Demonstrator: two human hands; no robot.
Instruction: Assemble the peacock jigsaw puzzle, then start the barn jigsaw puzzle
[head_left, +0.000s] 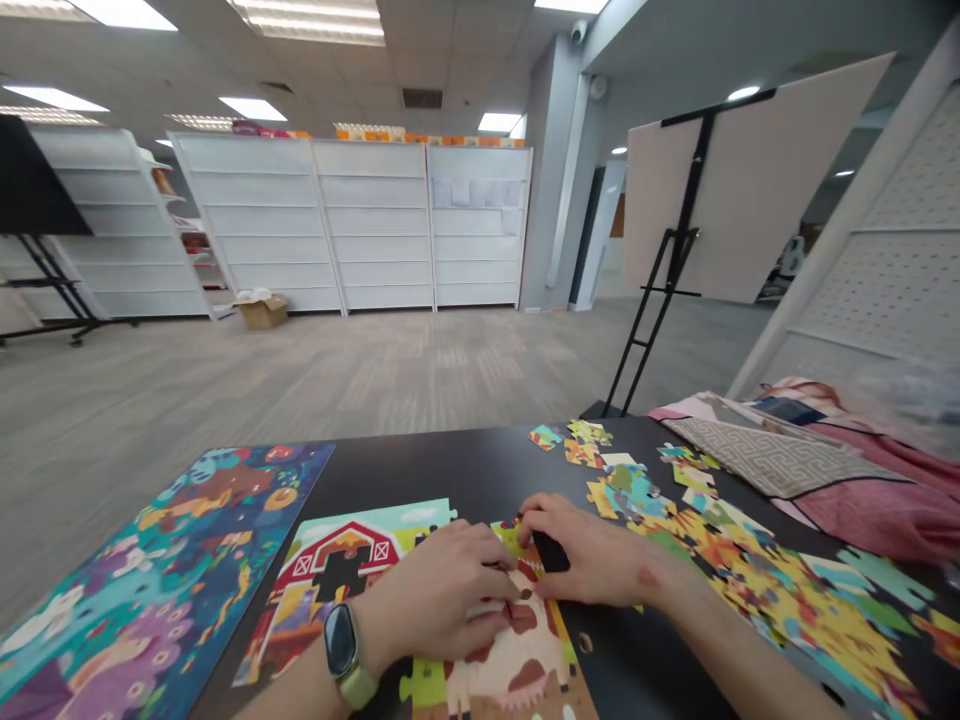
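Note:
My left hand (457, 590) lies palm down over a joined jigsaw section with a spotted cow (536, 660), its bent fingers resting on the pieces. At the upper right edge of that section is my right hand (577, 550), thumb and fingers spread apart and fingertips touching the edge. Left of the cow section sits another joined puzzle section with a red barn (382, 528); dark table shows through a gap in its middle. My left hand and forearm partly cover both sections, so I cannot tell whether they are joined.
A colourful illustrated sheet (187, 565) lies at the left of the black table (420, 465). Loose puzzle pieces (757, 570) are heaped at the right, with several more (585, 440) near the far edge. Pink patterned fabric (840, 480) lies at the far right.

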